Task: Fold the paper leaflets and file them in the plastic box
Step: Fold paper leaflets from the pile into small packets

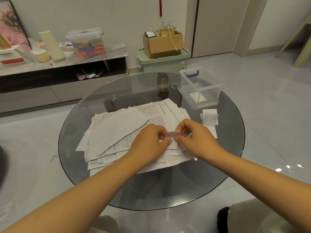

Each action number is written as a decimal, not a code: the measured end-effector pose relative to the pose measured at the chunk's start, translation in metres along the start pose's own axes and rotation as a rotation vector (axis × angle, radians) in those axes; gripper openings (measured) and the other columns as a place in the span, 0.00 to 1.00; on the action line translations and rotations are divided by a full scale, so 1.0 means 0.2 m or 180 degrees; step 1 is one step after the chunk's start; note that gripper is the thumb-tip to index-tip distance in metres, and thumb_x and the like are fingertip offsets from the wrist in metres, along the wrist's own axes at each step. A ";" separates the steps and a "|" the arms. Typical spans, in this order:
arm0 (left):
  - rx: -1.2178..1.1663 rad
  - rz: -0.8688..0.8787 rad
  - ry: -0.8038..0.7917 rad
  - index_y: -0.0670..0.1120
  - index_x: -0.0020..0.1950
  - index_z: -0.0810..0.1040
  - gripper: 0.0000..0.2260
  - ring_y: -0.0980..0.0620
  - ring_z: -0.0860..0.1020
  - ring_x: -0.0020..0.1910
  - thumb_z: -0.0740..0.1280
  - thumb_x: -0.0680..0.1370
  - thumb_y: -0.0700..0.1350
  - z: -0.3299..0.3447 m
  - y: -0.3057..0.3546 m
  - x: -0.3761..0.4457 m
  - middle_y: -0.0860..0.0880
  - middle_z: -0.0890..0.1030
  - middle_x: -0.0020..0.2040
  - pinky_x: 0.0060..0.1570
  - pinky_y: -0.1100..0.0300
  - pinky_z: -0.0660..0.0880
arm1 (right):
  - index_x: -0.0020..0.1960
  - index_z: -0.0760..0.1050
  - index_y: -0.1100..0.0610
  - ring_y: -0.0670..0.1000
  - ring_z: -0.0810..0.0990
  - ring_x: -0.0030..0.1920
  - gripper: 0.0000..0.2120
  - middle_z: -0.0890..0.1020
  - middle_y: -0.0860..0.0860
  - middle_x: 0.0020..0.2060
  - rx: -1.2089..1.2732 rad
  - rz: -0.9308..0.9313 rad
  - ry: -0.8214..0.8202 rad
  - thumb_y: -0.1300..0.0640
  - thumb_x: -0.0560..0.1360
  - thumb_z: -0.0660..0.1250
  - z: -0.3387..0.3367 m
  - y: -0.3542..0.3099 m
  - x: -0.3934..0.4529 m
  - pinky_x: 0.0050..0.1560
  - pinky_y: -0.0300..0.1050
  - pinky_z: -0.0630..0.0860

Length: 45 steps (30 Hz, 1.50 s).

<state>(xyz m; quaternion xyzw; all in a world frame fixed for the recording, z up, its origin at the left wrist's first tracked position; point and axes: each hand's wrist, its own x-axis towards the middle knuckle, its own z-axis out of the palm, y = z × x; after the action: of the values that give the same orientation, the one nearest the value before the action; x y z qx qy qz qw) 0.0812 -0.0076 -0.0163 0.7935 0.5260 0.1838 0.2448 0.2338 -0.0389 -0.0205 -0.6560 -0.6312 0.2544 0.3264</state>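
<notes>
Pinching a small folded leaflet [173, 134] between both hands, you hold it just above the pile [127, 132] of loose printed sheets on the round glass table [94, 179]. Your left hand [151, 142] comes in from lower left, forearm stretched out, fingers curled, thumb and forefinger nipping the leaflet's left end. Your right hand [196, 137] mirrors it from the right, knuckles up, thumb under, fingertips clamped on the right end. Both wrists sit low over the pile. Leaflet looks like a narrow strip; fold count cannot be told. Clear plastic box [200, 88] stands open at the table's far right edge, a pale folded piece on its floor. A few folded leaflets [209, 117] lie just in front of it, beside the pile.
</notes>
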 end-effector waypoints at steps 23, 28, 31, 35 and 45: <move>0.0530 0.1402 -0.0568 0.53 0.63 0.75 0.22 0.54 0.66 0.64 0.71 0.71 0.56 0.23 0.35 0.33 0.56 0.74 0.63 0.65 0.55 0.60 | 0.46 0.70 0.52 0.53 0.76 0.46 0.03 0.76 0.48 0.42 -0.0827 0.1041 0.0399 0.55 0.76 0.64 -0.48 0.29 0.09 0.48 0.47 0.74; 0.1027 0.1564 -0.0689 0.51 0.66 0.72 0.21 0.52 0.67 0.61 0.67 0.74 0.56 0.27 0.33 0.37 0.54 0.75 0.62 0.62 0.56 0.58 | 0.48 0.70 0.53 0.54 0.76 0.47 0.03 0.75 0.49 0.43 -0.0977 0.1059 0.0274 0.54 0.77 0.63 -0.48 0.32 0.08 0.49 0.48 0.74; 0.0584 0.1330 -0.0592 0.50 0.61 0.76 0.12 0.51 0.72 0.57 0.63 0.79 0.48 0.27 0.33 0.41 0.52 0.79 0.56 0.59 0.57 0.63 | 0.47 0.69 0.53 0.53 0.75 0.45 0.03 0.75 0.49 0.42 -0.0776 0.1059 0.0420 0.55 0.77 0.63 -0.50 0.34 0.09 0.46 0.44 0.71; -0.0086 0.0795 -0.0384 0.48 0.59 0.75 0.09 0.54 0.74 0.45 0.63 0.79 0.43 0.28 0.33 0.46 0.52 0.78 0.46 0.41 0.65 0.65 | 0.47 0.70 0.54 0.50 0.73 0.42 0.03 0.72 0.45 0.36 -0.0400 0.1012 0.0504 0.56 0.77 0.63 -0.47 0.35 0.13 0.43 0.42 0.68; -0.0157 0.0636 -0.0316 0.46 0.63 0.75 0.15 0.54 0.74 0.45 0.67 0.76 0.40 0.32 0.31 0.54 0.49 0.74 0.54 0.47 0.65 0.66 | 0.45 0.71 0.55 0.54 0.76 0.49 0.04 0.77 0.50 0.43 -0.0527 0.1029 0.0537 0.55 0.77 0.64 -0.34 0.38 0.27 0.50 0.48 0.74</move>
<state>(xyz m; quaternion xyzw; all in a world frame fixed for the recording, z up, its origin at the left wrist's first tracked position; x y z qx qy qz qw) 0.2043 0.0589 -0.0284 0.8438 0.4268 0.1806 0.2705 0.3389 0.0074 -0.0275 -0.7923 -0.5069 0.1948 0.2779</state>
